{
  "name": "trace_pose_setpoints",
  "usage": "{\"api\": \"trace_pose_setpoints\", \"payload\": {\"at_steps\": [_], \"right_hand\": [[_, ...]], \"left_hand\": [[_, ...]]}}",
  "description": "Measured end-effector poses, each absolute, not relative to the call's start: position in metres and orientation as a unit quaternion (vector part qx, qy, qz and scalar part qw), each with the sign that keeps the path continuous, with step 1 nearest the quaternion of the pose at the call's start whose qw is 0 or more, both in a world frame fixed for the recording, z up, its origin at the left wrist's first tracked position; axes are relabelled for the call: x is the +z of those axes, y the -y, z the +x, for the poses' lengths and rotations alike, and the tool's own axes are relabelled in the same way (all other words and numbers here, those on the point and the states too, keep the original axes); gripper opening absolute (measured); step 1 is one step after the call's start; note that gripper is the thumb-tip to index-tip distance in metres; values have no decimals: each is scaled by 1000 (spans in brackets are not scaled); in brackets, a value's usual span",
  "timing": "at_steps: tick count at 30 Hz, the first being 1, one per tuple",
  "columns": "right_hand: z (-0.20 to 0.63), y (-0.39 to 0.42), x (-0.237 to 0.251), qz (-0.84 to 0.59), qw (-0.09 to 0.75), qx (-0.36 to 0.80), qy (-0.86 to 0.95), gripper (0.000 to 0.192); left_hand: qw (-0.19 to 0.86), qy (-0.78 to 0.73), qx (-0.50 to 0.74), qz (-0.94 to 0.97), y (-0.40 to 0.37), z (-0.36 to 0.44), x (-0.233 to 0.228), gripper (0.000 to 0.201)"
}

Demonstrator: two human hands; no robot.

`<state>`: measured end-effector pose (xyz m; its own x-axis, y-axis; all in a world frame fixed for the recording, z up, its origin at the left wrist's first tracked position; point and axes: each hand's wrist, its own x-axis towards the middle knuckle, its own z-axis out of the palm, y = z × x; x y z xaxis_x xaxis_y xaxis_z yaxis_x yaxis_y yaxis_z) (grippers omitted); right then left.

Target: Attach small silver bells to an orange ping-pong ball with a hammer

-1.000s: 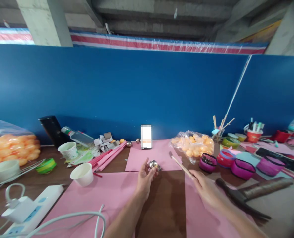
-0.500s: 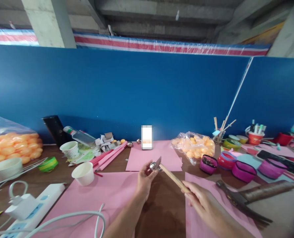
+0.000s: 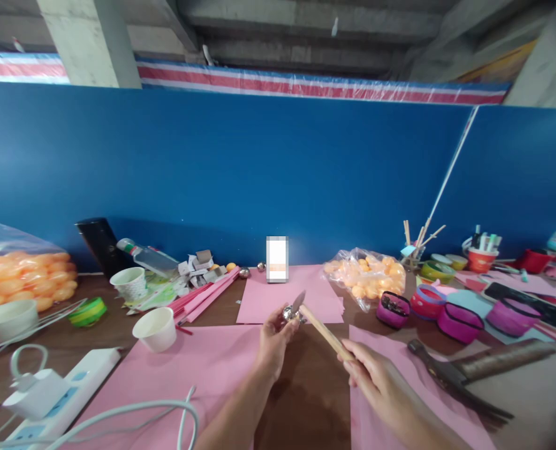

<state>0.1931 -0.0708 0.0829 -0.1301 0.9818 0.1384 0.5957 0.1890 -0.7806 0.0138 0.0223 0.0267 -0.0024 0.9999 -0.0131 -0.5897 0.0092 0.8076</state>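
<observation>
My left hand [image 3: 274, 340] is closed around a shiny, rounded silver metal piece [image 3: 289, 312], held above the brown table. Beside it a flat, pointed grey piece [image 3: 298, 302] sticks up; I cannot tell whether it is joined to the silver one. My right hand [image 3: 369, 369] grips a light wooden stick [image 3: 327, 332] near its lower end. The stick slants up to the left, and its far tip is right by the metal; whether they touch is unclear. Behind my hands lies pink paper [image 3: 289, 297] with two silver balls [image 3: 244, 272] near its far left corner.
A hammer [image 3: 465, 375] lies at the right, near purple containers [image 3: 460, 324]. Bagged orange balls [image 3: 376, 275] stand behind. On the left are a white paper cup [image 3: 154, 331], a power strip [image 3: 78, 381] and a looping white cable [image 3: 165, 403]. A blurred-out upright rectangle [image 3: 277, 259] stands at the back.
The view has shifted very slightly. Both hands keep their grips, and the stick's tip has risen a little beside the metal piece.
</observation>
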Motion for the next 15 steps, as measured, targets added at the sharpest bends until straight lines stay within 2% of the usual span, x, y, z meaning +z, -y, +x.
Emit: {"api": "trace_pose_setpoints", "payload": {"at_steps": [4, 15], "right_hand": [[192, 71, 84, -575, 359, 284, 678, 33], [192, 70, 81, -589, 346, 332, 651, 37]], "left_hand": [[658, -296, 620, 307, -20, 13, 31, 43], [672, -274, 616, 306, -21, 13, 29, 33]]}}
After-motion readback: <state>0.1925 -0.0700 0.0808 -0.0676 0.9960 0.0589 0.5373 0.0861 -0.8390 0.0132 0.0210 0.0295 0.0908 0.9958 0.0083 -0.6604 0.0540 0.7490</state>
